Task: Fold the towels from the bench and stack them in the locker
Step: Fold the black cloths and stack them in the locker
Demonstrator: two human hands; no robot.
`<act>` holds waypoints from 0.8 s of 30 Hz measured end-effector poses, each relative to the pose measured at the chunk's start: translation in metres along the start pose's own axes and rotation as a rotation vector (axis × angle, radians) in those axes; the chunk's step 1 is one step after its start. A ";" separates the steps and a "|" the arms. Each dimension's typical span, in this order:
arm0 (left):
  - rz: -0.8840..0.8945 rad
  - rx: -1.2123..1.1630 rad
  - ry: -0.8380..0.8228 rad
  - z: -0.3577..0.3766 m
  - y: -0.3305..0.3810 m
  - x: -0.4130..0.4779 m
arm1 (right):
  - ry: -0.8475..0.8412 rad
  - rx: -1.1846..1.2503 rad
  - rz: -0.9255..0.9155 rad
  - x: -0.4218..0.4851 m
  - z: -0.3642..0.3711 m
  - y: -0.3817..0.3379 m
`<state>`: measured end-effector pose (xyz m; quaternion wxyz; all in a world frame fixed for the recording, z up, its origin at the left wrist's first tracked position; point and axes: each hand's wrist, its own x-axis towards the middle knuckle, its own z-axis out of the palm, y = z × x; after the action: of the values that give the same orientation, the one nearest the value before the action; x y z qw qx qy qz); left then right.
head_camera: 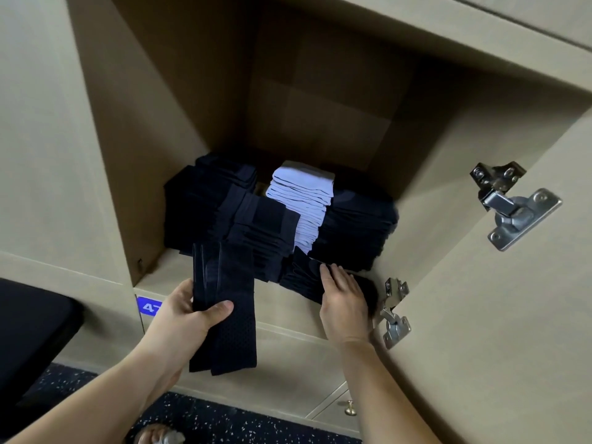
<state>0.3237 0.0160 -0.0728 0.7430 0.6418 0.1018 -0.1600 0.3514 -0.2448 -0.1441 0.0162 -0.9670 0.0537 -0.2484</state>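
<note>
Towels: dark stacks (352, 229) fill back of open locker (105, 155), packed side by side so piles support each other. Pale stack (301, 200) wedged between dark ones. Low dark pile (301, 280) sits at front right edge, with room on top for more. Folded dark towels (224, 315) are outside locker, upright in left hand (185, 312): thumb in front, fingers curled behind, firm hold so folds do not open. Right hand (344, 296) lies flat on low dark pile, fingers straight, holding nothing; probably steadies it for next towels.
</note>
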 end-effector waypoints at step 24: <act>0.021 0.027 -0.022 -0.003 -0.003 -0.001 | -0.175 -0.207 -0.002 -0.006 0.009 -0.041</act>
<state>0.3219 0.0191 -0.0761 0.7369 0.6511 0.0849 -0.1607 0.3542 -0.2036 -0.1521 -0.0795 -0.9815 0.0764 -0.1564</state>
